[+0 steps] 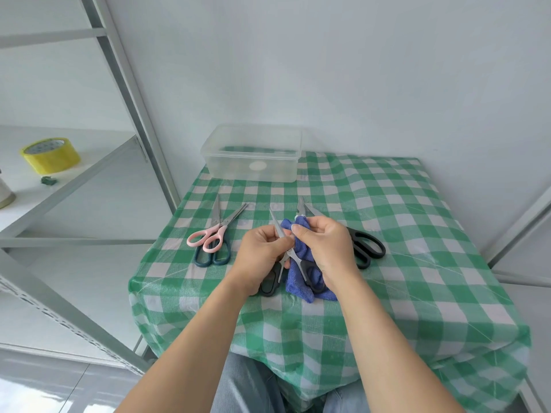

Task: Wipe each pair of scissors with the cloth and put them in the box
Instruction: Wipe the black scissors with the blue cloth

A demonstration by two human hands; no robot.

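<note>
My left hand (262, 254) grips a small pair of black-handled scissors (293, 263), spread open, above the table's middle. My right hand (326, 245) pinches a blue cloth (301, 286) around one blade of that pair. Pink-handled scissors (213, 231) lie on top of dark blue-handled scissors (213, 256) to the left. A larger black-handled pair (365, 245) lies to the right, partly hidden behind my right hand. A clear plastic box (252, 155) stands open at the table's far edge.
The table wears a green and white checked cover (417, 234) against a white wall. A metal shelf rack (119, 84) on the left holds a yellow tape roll (50, 155). My knees in jeans sit under the near edge.
</note>
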